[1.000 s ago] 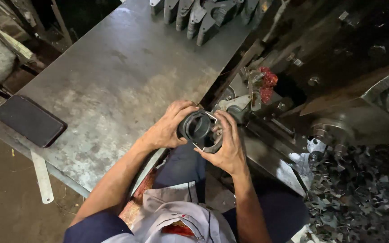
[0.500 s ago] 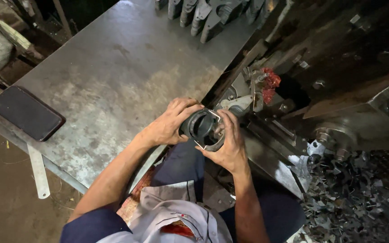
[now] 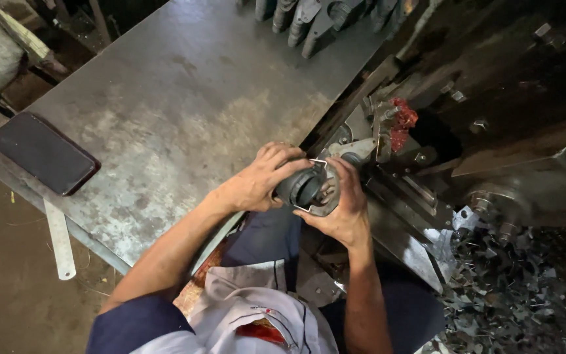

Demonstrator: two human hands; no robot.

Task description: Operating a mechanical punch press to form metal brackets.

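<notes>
Just off the near right edge of the metal surface [image 3: 165,118], both hands grip a dark round metal part [image 3: 308,190]: left hand [image 3: 260,180] wraps its left side, right hand [image 3: 345,210] cups the right. Far left lies a phone [image 3: 44,152].

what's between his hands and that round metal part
Nothing visible. The left hand and the right hand both grip the round metal part directly, fingers wrapped around its sides, above the edge of the steel table.
</notes>
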